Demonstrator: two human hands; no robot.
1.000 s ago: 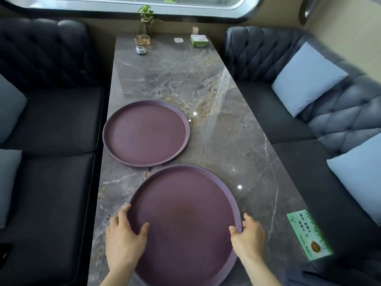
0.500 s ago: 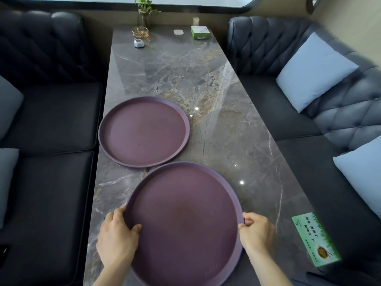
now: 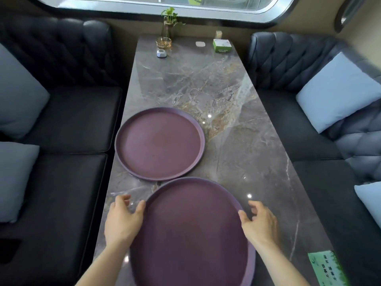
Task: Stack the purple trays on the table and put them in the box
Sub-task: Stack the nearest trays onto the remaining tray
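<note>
Two round purple trays are on the grey marble table. The far tray lies flat, left of the table's middle. The near tray is closer to me, and its far rim almost meets the far tray's near rim. My left hand holds its left rim, thumb on top and fingers spread to the outside. My right hand grips the right rim the same way. The near tray looks raised a little off the table. No box is in view.
At the table's far end stand a plant in a glass vase, a small glass bowl, a small white object and a green box. A green card lies at the near right corner. Dark sofas with pale cushions flank the table.
Both hands have slid forward along the near tray's rim to its sides. The tray has moved toward the far tray and looks raised. My view has tilted up.
</note>
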